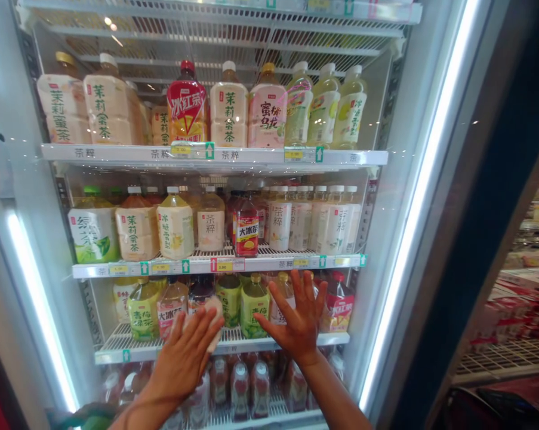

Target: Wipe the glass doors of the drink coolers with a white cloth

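Fingers together, my left hand [184, 349] presses a white cloth or wipe [216, 322] against the glass door of a drinks fridge; the palm hides most of it. My right hand [299, 319] is spread wide with nothing in it, palm toward the same glass. It appears to rest on the surface. Behind the glass, close to my hands, are a green tea bottle [255, 307], another green bottle [144, 310] and a red-labelled bottle [339, 303] on the third shelf. My hands partly cover several bottles there.
Large tea bottles [230, 107] line the upper shelf [251, 156], and smaller ones [175, 224] fill the middle shelf. Dark bottles [240, 385] stand at the bottom. Lit strips [419, 197] edge the fridge. Packaged goods [511, 310] sit on a rack at the right.
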{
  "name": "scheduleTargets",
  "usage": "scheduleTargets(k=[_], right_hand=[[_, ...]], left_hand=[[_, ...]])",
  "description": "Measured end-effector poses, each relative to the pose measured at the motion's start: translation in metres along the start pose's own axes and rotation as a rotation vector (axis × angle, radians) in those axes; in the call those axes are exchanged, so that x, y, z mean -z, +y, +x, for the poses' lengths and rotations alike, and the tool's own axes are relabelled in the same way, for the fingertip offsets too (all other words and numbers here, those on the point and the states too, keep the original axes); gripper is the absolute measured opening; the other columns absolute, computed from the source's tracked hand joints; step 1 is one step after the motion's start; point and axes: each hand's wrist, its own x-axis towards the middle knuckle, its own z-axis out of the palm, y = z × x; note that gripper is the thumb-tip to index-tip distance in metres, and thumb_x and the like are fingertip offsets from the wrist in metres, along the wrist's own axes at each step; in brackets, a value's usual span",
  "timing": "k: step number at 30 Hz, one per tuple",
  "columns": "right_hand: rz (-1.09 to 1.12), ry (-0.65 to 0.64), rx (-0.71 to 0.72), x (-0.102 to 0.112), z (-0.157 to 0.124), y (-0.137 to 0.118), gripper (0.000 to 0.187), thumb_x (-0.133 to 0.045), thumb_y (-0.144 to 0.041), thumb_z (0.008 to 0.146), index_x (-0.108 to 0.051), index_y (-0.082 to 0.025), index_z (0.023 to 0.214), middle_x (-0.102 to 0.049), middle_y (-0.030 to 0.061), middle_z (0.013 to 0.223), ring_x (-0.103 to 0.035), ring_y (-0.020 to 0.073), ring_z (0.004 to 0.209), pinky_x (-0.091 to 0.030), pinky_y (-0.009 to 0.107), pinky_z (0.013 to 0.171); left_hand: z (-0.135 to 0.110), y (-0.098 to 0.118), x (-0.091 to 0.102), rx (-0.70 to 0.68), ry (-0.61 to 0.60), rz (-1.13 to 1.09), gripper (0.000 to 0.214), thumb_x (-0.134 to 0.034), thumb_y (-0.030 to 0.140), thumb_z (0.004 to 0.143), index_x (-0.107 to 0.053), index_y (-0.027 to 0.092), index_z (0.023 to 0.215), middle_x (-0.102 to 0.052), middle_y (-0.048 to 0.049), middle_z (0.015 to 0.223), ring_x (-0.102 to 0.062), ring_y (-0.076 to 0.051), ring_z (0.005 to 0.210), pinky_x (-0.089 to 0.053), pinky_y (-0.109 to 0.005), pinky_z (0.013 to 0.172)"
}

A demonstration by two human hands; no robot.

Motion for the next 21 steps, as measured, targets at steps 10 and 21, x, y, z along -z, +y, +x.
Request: scheduleTargets(k=[10, 21], right_hand=[[-0.038, -0.02, 0.018, 0.0, -0.001, 0.001, 0.077, -0.073, -0.056, 0.085, -0.043, -0.035, 0.153, -0.023, 0.0058, 0.17, -0.029, 0.0377, 0.154, -0.017, 0.068, 0.125], [-0.019, -0.001, 0.01, -0.001, -0.001, 0.0, 0.072, -0.07, -0.057, 0.087, -0.046, -0.034, 0.151, -0.024, 0.0054, 0.169, -0.027, 0.0348, 0.155, -0.014, 0.065, 0.127]], left_hand=[[-0.007, 0.004, -0.006, 0.006, 0.025, 0.008, 0.076, -0.047, 0.037, 0.096, -0.016, 0.017, 0.162, -0.014, -0.0069, 0.17, -0.006, -0.026, 0.16, -0.002, -0.052, 0.131], [0.076, -0.05, 0.021, 0.256, 0.128, -0.007, 0.078, -0.045, 0.036, 0.098, -0.007, 0.013, 0.162, 0.0, -0.0119, 0.171, 0.003, -0.029, 0.16, 0.0, -0.055, 0.13]])
